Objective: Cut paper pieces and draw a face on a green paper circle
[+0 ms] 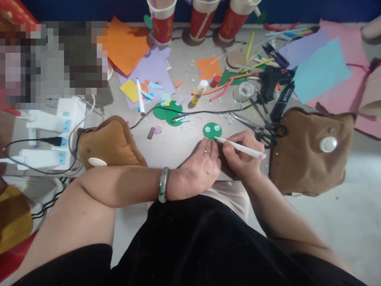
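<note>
A small green paper circle [210,128] with two pale blue eye-like discs lies on the table near its front edge. The fingers of my left hand [201,169] lie flat and close together on its lower edge; the thumb is hidden. My right hand [245,155] grips a white pen [245,148] with a pink end, its tip touching or just over the circle's lower part. Scissors [262,129] with black handles lie beyond my right hand. Left of the circle are a larger green paper shape [166,113] and a brown eraser-like block [151,133].
Brown cushions [110,141] [312,155] flank my arms. A power strip [67,131] stands left, and a black cable [190,111] crosses the table. Behind are a glue stick [199,93], tape roll [244,92], glue gun [272,81], coloured paper and red cups [163,26].
</note>
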Tool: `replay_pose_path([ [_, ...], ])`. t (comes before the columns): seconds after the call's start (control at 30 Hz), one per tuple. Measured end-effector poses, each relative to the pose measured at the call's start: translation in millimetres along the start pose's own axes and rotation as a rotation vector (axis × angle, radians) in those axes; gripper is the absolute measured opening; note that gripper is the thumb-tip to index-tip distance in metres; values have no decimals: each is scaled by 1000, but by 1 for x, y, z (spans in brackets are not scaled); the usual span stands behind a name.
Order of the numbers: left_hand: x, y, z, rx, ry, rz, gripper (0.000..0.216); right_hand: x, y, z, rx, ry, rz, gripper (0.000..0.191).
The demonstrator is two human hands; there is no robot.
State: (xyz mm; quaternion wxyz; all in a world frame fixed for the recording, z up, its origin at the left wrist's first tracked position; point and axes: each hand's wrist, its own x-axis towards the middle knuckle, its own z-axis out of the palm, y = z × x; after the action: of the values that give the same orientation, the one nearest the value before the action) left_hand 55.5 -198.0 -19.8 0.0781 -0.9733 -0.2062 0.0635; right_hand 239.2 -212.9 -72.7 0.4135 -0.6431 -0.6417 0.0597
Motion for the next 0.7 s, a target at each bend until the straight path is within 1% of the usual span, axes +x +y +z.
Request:
replay_pose_path([
  [0.17, -1, 0, 2, 16, 20, 5, 54, 0, 2, 0, -27, -3, -3, 11],
  [0.27, -2, 1, 4, 27, 54, -7, 53, 0, 1, 0, -31, 11, -31, 12],
  [0.33, -2, 1, 4, 28, 54, -8, 53, 0, 1, 0, -29, 24, -53, 12],
  [0.4, -1, 1, 4, 17, 47, 0, 52, 1, 1, -1, -37, 56, -61, 12],
  [0.47, -1, 1, 4, 3, 53, 4, 51, 1, 1, -1, -48, 120, -59, 13],
  [0.53, -1, 0, 4, -5, 65, 2, 50, 1, 1, -1, -57, 175, -42, 13],
  [0.57, -1, -1, 3, -8, 64, 2, 49, 2, 1, -1, -60, 182, -23, 13],
  [0.7, -1, -2, 2, -17, 41, 7, 49, 1, -3, 0, -66, 117, 90, 15],
])
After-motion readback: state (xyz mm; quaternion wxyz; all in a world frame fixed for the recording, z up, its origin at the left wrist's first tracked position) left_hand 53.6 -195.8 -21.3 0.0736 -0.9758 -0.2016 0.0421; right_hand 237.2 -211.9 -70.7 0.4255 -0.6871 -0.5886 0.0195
